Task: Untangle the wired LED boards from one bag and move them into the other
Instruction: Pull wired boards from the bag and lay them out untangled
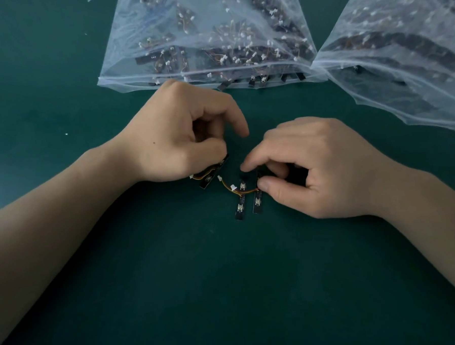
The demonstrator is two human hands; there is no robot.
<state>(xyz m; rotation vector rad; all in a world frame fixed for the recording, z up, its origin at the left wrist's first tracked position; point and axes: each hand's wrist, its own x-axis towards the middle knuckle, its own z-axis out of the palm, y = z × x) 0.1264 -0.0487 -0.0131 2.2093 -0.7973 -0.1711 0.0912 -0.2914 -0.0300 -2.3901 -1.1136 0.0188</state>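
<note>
- Left hand (182, 140) curled, gripping board (212, 174) under fingers.
- Right hand (315, 167) pinching second board (257, 197) between thumb and forefinger.
- Third board (240, 206) lying loose on bench (121, 283) between hands, crossed by wire (249, 191) running hand to hand.
- Boards best drawn apart slowly, with wire kept slack and white plug (232, 186) not tugged.
- Third board likely dragged along unless wire is lifted over it.
- Bag (206, 41) beyond left hand, second bag (399, 57) beyond right hand; receiving bag cannot be told.

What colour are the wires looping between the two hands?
The wires are orange and yellow, seen in the head view.
</note>
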